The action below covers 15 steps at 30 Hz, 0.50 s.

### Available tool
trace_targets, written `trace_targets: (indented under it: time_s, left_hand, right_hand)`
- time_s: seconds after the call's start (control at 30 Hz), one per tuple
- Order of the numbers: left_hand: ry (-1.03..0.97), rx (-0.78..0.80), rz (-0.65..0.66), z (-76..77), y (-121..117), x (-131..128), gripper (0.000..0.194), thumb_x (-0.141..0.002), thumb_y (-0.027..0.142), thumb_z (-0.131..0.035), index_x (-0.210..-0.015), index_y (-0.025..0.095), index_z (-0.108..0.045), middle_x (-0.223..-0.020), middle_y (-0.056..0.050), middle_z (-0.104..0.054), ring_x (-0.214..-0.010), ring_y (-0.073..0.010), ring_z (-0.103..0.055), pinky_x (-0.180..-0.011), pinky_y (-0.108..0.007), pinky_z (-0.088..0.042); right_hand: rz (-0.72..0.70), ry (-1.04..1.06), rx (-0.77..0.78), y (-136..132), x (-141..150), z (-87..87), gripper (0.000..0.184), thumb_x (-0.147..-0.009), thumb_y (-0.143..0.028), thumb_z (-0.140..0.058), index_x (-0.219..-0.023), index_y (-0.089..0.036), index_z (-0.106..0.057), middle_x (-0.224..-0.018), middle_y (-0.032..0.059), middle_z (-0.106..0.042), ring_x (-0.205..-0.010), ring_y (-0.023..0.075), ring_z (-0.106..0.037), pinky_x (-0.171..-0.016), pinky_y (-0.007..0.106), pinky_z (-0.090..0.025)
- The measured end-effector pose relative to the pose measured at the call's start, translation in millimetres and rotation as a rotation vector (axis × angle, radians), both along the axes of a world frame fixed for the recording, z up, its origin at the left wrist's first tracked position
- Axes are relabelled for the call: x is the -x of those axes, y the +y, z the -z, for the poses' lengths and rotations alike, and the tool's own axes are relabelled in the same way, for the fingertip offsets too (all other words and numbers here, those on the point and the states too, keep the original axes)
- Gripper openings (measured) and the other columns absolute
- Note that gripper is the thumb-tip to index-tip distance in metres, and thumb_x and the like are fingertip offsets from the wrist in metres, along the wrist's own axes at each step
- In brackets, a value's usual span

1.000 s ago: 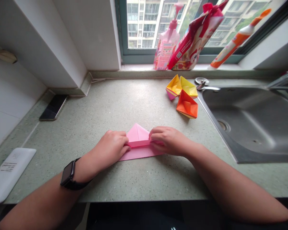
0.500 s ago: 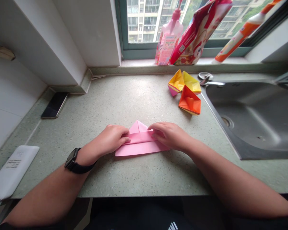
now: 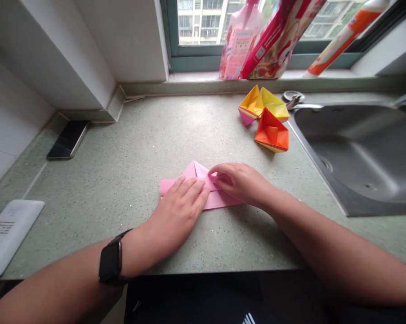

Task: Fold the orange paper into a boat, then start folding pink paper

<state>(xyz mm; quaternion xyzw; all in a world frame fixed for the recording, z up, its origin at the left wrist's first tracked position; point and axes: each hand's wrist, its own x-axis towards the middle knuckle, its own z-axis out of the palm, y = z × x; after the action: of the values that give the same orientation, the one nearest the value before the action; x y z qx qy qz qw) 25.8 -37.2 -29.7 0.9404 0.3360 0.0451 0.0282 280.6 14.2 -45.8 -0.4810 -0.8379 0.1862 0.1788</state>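
A folded pink paper (image 3: 198, 173) lies flat on the speckled green counter (image 3: 138, 148), a triangular peak pointing away from me. My left hand (image 3: 179, 211), a black watch on its wrist, lies flat on the paper's left half with fingers stretched out. My right hand (image 3: 238, 182) rests on the paper's right half, its fingers curled and pressing the folded strip near the middle. Three finished paper boats sit at the back right: an orange one (image 3: 273, 134), a yellow one (image 3: 274, 104) and a yellow-and-pink one (image 3: 250, 107).
A steel sink (image 3: 361, 153) fills the right side. A black phone (image 3: 67, 139) lies at the back left and a white device (image 3: 7, 234) at the near left. Bottles and a red pouch (image 3: 273, 40) stand on the windowsill.
My left hand has opened from a curled grip and moved right to lie flat on the paper. The paper's bottom strip is now folded up. The right hand has stayed on the paper's right half.
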Motion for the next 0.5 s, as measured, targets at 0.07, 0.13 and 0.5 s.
trace_targets:
  time_s: [0.07,0.13,0.5]
  left_hand:
    - [0.054,-0.001,0.017,8.4,-12.3,-6.1,0.049,-0.117,0.028,-0.04,-0.161,0.008,-0.05,-0.167,-0.021,-0.053,-0.157,-0.0361,-0.049,-0.133,-0.054,-0.033]
    - [0.091,0.012,-0.001,15.2,-17.6,-8.5,0.057,-0.118,0.038,-0.039,-0.164,0.005,-0.045,-0.172,-0.023,-0.047,-0.16,-0.0377,-0.045,-0.133,-0.054,-0.033]
    - [0.146,0.089,-0.058,22.7,-19.7,-8.8,0.086,-0.114,0.065,-0.039,-0.172,0.002,-0.033,-0.182,-0.023,-0.022,-0.171,-0.0382,-0.021,-0.138,-0.055,-0.025]
  right_hand:
    - [0.003,0.008,-0.004,0.2,0.1,0.2,0.018,-0.098,-0.022,-0.065,-0.11,-0.023,-0.077,-0.1,0.0049,-0.084,-0.082,0.0189,-0.074,-0.077,0.029,-0.052]
    - [0.008,0.011,-0.006,0.3,0.2,0.3,0.018,-0.098,-0.022,-0.065,-0.11,-0.023,-0.078,-0.1,0.0048,-0.084,-0.081,0.0187,-0.074,-0.077,0.029,-0.053]
    - [0.027,-0.029,0.007,-0.1,3.0,-3.2,0.021,-0.099,-0.024,-0.064,-0.113,-0.022,-0.079,-0.102,0.0067,-0.084,-0.085,0.0198,-0.076,-0.08,0.03,-0.054]
